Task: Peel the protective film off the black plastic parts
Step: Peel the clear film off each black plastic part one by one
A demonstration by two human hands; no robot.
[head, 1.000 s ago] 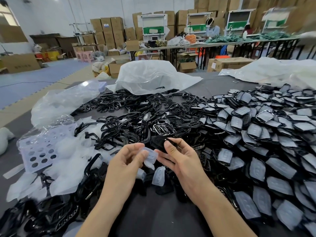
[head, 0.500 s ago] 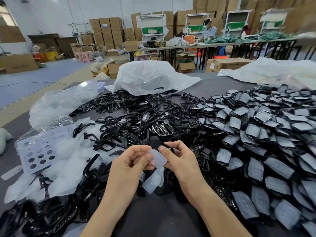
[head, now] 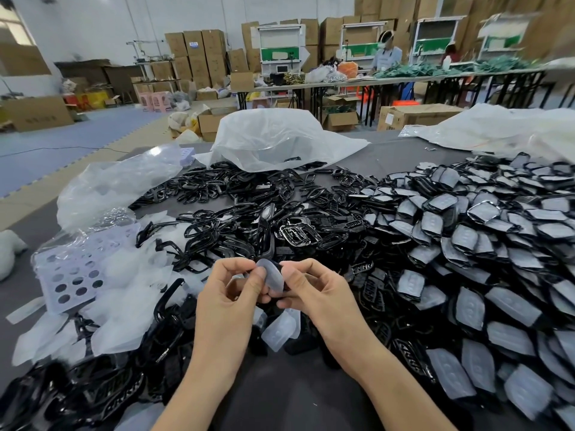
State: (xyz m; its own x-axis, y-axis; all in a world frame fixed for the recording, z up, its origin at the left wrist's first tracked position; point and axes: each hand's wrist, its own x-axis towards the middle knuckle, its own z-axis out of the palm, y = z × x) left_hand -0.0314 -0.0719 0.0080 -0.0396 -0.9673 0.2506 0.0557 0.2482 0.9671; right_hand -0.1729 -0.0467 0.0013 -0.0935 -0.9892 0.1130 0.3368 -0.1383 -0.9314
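Black plastic part (head: 274,276) is pinched between curled fingers (head: 237,268) of left hand (head: 228,306) and right hand (head: 320,295).

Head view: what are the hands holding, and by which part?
Both hold one film-covered black part: the left hand pinches its left edge between thumb and forefinger, and the right hand grips its right edge.

Head view, forward-down, seemingly close over table (head: 389,163)

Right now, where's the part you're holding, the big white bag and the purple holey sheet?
held part (head: 273,276): head view, middle of its filmed face.
white bag (head: 273,141): head view, its crumpled top.
holey sheet (head: 69,281): head view, bare patch between holes.
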